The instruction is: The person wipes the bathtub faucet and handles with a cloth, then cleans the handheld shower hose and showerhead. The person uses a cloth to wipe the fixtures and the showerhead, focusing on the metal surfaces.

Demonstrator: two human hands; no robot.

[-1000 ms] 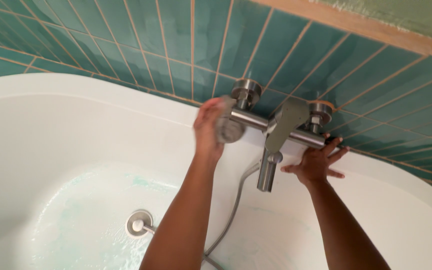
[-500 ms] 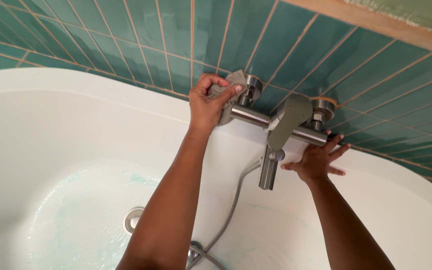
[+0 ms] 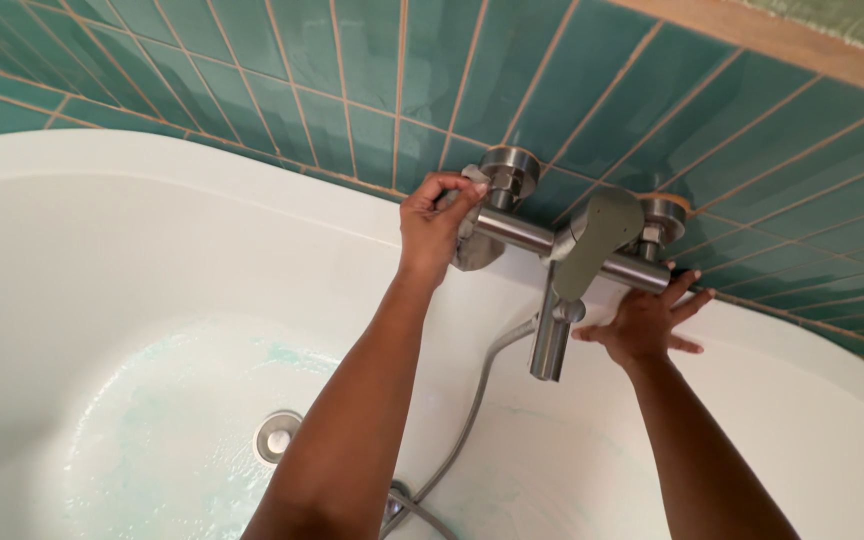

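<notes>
Item: wall-mounted bath mixer tap [image 3: 562, 245], brushed metal, fixed to the teal tiled wall [image 3: 252, 80] above the rim of a white bathtub [image 3: 102, 230]

Left hand [image 3: 437, 225]: we record it closed round a small grey cloth [image 3: 474, 245], fingers curled tight and thumb over the top, pressing the cloth against the left end of the tap's cross-pipe, just below the left wall fitting [image 3: 510, 165]. Part of the cloth hangs out under the palm.

Right hand [image 3: 647, 325]: open, holding nothing, fingers spread flat on the tub rim just beneath the right end of the tap, bearing weight as we judge it.

Nearby: lever handle [image 3: 597, 235] pointing down over the spout [image 3: 550, 345]; shower hose [image 3: 472, 400] trailing from the tap into the tub; round drain [image 3: 277, 435] in the tub floor; thin greenish-white film of cleaner on the floor [image 3: 152, 430].

Risks, as we judge them: the rim looks smooth and possibly wet, so the bracing hand could slide while we lean in; the cloth hand works close to the lever, and a knock could open the water onto the arms; the loose cloth edge could snag on the fitting
</notes>
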